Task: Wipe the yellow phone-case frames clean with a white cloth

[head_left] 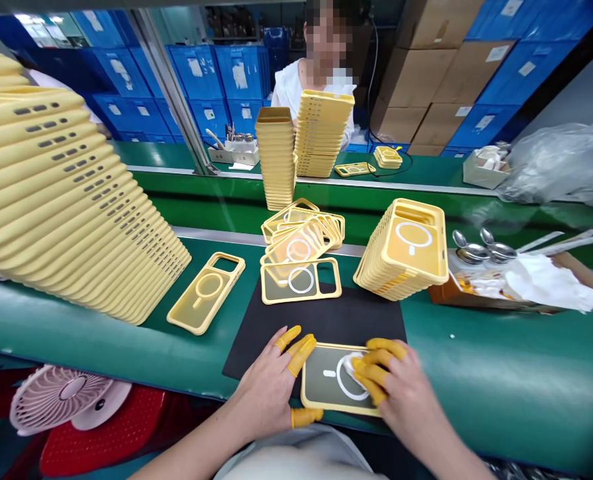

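Observation:
A yellow-rimmed phone case [321, 390] with a see-through back and a white ring lies in front of me, over the near edge of a black mat [261, 333]. My left hand [276, 380] grips its left end, fingers on the upper corner and thumb at the lower one. In my right hand [389, 373] a small white cloth [351, 366] is pinched and pressed against the ring. Yellow finger cots cover several fingertips on both hands. Just beyond, a similar case [265, 287] lies flat before a loose pile of cases [296, 243].
Tall stacks of yellow cases [76, 200] lean at the left, beside a single case [176, 317]. Another stack [401, 250] stands right of the pile. A box with spoons and white tissue [526, 283] sits farther right. Across the bench is a person [286, 87] behind more stacks.

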Demonstrator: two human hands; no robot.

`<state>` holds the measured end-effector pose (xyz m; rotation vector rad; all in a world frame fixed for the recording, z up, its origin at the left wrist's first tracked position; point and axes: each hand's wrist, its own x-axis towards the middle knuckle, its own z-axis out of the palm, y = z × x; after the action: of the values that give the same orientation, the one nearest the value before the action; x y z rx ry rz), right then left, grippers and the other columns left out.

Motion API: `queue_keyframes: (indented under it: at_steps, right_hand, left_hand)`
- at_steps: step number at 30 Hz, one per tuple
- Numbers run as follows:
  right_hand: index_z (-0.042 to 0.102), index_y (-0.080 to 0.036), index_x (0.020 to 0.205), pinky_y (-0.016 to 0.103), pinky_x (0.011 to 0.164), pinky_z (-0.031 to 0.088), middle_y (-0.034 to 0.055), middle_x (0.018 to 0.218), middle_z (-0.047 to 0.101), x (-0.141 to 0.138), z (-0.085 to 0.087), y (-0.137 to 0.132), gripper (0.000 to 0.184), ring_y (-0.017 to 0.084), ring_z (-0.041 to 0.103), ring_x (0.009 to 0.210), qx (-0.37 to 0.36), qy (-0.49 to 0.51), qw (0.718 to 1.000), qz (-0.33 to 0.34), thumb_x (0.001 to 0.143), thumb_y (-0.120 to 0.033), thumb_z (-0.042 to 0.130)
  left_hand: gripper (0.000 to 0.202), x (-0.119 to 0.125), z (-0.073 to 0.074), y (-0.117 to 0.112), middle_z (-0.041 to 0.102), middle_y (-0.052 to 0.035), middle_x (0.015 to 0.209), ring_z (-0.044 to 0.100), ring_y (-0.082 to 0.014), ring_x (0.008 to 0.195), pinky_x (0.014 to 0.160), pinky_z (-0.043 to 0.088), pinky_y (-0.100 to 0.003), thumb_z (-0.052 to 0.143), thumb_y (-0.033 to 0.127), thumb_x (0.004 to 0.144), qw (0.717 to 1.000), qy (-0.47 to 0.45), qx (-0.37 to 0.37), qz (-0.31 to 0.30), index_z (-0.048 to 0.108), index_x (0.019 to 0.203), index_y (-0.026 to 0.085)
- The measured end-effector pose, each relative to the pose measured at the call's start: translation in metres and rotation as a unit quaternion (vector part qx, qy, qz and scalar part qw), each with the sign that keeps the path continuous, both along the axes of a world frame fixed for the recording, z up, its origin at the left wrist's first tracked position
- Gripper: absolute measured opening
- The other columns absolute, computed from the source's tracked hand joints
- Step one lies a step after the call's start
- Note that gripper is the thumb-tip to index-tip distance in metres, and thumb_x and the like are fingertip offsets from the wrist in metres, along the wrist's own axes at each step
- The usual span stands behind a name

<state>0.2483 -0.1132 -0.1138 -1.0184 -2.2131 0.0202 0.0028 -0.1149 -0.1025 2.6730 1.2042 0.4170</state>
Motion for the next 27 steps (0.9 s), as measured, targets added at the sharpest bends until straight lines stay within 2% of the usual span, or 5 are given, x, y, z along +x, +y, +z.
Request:
queue_keyframes:
  at_steps: [14,19,23,25,27]
  right_hand:
    - [0.065,-0.019,0.086,0.042,0.087,0.041,0.0056,0.081,0.061,-0.04,-0.004,-0.001,0.019,0.021,0.053,0.089,0.024,0.033,0.998,-0.043,0.082,-0.01,0.048]
    - [0.068,-0.023,0.087,0.044,0.086,0.043,0.005,0.088,0.066,0.013,-0.018,-0.007,0.012,0.024,0.053,0.1,-0.083,0.109,0.985,-0.103,0.084,-0.02,0.057]
    - [0.069,-0.021,0.083,0.04,0.079,0.049,0.0056,0.088,0.069,0.084,-0.027,0.0,0.019,0.023,0.062,0.088,-0.16,0.45,0.858,-0.191,0.069,-0.034,0.072]
    - [0.068,-0.017,0.082,0.037,0.074,0.051,0.0057,0.085,0.068,0.126,-0.018,0.013,0.034,0.021,0.063,0.079,-0.087,0.592,0.755,-0.269,0.057,-0.038,0.078]
    - [0.066,-0.015,0.081,0.035,0.072,0.051,0.0034,0.081,0.067,0.175,0.002,0.029,0.042,0.019,0.062,0.076,0.006,0.63,0.706,-0.322,0.05,-0.041,0.08]
  left_hand:
    - [0.082,-0.001,-0.006,0.0,0.049,-0.0118,0.133,0.031,-0.0301,0.132,0.113,0.022,-0.05,0.061,0.051,0.074,0.999,0.007,0.031,0.003,0.027,0.138,0.014]
    - [0.08,0.0,-0.004,0.0,0.044,-0.0101,0.139,0.029,-0.0304,0.133,0.113,0.019,-0.052,0.056,0.051,0.078,0.998,0.047,0.043,-0.011,0.024,0.141,0.015]
    - [0.08,0.0,-0.001,0.005,0.041,-0.0128,0.141,0.038,-0.0353,0.128,0.103,0.038,-0.051,0.048,0.063,0.079,0.988,0.091,0.122,-0.033,0.029,0.141,0.016]
    - [0.08,-0.003,-0.006,0.011,0.051,-0.0124,0.133,0.051,-0.0341,0.118,0.092,0.049,-0.046,0.049,0.063,0.078,0.979,0.078,0.183,-0.055,0.026,0.142,0.02]
    - [0.072,-0.006,-0.018,0.021,0.066,-0.0038,0.112,0.064,-0.0273,0.098,0.082,0.055,-0.038,0.049,0.052,0.083,0.975,0.012,0.214,-0.065,0.018,0.144,0.032]
